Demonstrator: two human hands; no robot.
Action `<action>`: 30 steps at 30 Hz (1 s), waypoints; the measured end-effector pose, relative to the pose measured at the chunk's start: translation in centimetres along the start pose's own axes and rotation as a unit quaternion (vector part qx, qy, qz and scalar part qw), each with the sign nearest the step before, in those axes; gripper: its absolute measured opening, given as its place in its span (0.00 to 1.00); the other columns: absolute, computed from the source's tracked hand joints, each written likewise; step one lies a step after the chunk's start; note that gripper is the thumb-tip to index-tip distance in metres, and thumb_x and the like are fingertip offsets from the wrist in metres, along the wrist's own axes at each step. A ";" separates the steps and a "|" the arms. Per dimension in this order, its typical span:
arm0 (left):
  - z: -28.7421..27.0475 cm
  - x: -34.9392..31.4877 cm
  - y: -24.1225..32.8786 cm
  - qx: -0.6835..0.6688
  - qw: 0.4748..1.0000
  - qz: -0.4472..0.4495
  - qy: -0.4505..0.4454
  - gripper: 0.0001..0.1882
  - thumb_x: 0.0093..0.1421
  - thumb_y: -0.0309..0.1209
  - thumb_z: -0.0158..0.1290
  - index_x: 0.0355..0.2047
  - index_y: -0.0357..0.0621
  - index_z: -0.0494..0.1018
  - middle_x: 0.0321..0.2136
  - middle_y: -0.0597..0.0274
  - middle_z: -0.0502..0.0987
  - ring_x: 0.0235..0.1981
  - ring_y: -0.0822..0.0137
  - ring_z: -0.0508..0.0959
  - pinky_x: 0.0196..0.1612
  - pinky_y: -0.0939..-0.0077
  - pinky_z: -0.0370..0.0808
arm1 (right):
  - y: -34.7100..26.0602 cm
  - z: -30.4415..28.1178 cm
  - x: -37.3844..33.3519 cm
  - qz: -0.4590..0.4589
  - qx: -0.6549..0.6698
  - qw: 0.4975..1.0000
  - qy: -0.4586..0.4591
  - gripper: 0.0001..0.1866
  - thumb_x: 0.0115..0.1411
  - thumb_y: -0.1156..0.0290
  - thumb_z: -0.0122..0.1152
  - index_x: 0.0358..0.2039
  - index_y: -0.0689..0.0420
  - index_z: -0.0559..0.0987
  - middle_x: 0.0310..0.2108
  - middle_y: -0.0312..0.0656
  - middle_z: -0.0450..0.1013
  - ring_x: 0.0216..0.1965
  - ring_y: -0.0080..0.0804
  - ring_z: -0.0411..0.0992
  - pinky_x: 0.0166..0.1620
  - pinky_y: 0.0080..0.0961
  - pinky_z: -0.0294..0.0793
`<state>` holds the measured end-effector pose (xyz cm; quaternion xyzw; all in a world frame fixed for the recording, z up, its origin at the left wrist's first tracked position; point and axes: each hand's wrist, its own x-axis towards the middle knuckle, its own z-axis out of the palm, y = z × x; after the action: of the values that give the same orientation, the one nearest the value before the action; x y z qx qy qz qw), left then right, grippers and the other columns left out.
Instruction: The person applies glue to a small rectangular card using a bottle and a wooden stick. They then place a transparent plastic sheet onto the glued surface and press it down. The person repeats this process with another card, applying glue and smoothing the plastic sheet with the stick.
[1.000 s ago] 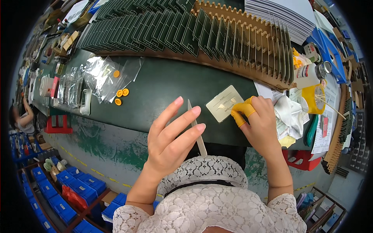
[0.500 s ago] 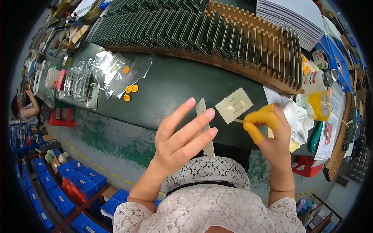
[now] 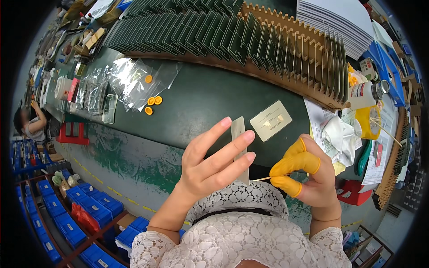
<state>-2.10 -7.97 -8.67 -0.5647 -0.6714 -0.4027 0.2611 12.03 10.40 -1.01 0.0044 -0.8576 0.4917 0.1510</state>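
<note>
My left hand [image 3: 201, 172] grips a thin pale rectangular panel [image 3: 238, 128], which stands on edge with its face turned right. Several fingers lie along the near side of this panel; the thumb is hidden. My right hand [image 3: 315, 176] wears yellow finger cots and pinches a thin swab stick [image 3: 261, 179] between thumb and forefinger. The stick's far end reaches the panel's lower right edge; whether it touches, I cannot tell. A second pale panel [image 3: 271, 120] with printed lettering and small shiny patches lies flat on the dark green table [image 3: 201, 107], beyond both hands.
A long brown slotted rack [image 3: 268, 80] full of upright dark green panels crosses the far table. Clear bags [image 3: 134, 85] and yellow finger cots [image 3: 150, 101] lie left. At right are a bottle [image 3: 361, 94], a yellow tape roll [image 3: 368, 123] holding sticks, and a white cloth [image 3: 338, 138].
My right hand has come down and toward me, bringing the swab stick from the flat panel to the lower edge of the held one. My left hand has shifted slightly right.
</note>
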 end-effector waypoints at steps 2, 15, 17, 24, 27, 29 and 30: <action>0.0 0.0 0.0 0.003 1.000 0.001 0.003 0.19 0.56 0.26 0.63 0.47 0.55 0.73 0.52 0.69 0.80 0.56 0.54 0.76 0.38 0.71 0.80 | 0.0 0.0 0.0 -0.002 -0.003 1.000 -0.004 0.15 0.47 0.73 0.78 0.34 0.55 0.82 0.28 0.35 0.73 0.30 0.32 0.69 0.35 0.29 0.62; 0.1 0.2 0.0 0.006 1.000 0.004 0.001 0.19 0.57 0.26 0.63 0.48 0.55 0.73 0.52 0.70 0.80 0.56 0.55 0.77 0.39 0.72 0.80 | 0.0 0.1 0.3 0.000 -0.002 1.000 -0.007 0.13 0.47 0.73 0.77 0.33 0.55 0.82 0.28 0.35 0.72 0.30 0.33 0.69 0.35 0.29 0.62; 0.2 0.2 0.0 0.005 1.000 0.005 0.003 0.19 0.57 0.26 0.63 0.48 0.55 0.73 0.52 0.70 0.80 0.56 0.55 0.77 0.39 0.72 0.80 | -0.1 0.1 0.4 0.001 -0.002 1.000 -0.009 0.13 0.47 0.73 0.77 0.33 0.55 0.82 0.28 0.35 0.72 0.30 0.33 0.69 0.35 0.29 0.62; 0.2 0.3 -0.1 0.002 1.000 0.003 0.000 0.19 0.56 0.26 0.64 0.47 0.55 0.73 0.52 0.70 0.80 0.56 0.55 0.77 0.39 0.72 0.81 | 0.1 0.1 0.3 0.010 -0.006 1.000 -0.013 0.13 0.47 0.72 0.77 0.33 0.54 0.82 0.28 0.35 0.72 0.30 0.33 0.69 0.36 0.29 0.63; 0.1 0.3 0.0 0.005 1.000 0.004 -0.001 0.19 0.56 0.26 0.64 0.47 0.55 0.73 0.52 0.70 0.80 0.56 0.55 0.77 0.39 0.72 0.81 | 0.0 0.0 0.2 0.007 -0.005 1.000 -0.015 0.13 0.46 0.72 0.77 0.32 0.54 0.82 0.28 0.35 0.72 0.30 0.33 0.69 0.36 0.29 0.63; 0.1 0.3 0.0 0.004 1.000 0.005 -0.002 0.19 0.56 0.26 0.64 0.47 0.55 0.73 0.52 0.70 0.80 0.55 0.55 0.77 0.39 0.72 0.81 | 0.0 0.0 0.2 0.006 -0.006 1.000 -0.018 0.13 0.46 0.73 0.77 0.32 0.54 0.82 0.28 0.35 0.71 0.30 0.33 0.69 0.36 0.29 0.63; 0.2 0.3 -0.1 0.004 1.000 0.005 -0.002 0.19 0.56 0.26 0.64 0.47 0.55 0.73 0.52 0.70 0.80 0.55 0.55 0.77 0.39 0.72 0.81 | -0.2 -0.1 0.2 0.006 -0.006 1.000 -0.019 0.13 0.46 0.73 0.77 0.32 0.54 0.82 0.28 0.35 0.71 0.30 0.33 0.69 0.35 0.29 0.63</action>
<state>-2.20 -7.69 -8.55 -0.5676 -0.6709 -0.3975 0.2642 11.83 10.42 -0.77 0.0075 -0.8633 0.4872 0.1314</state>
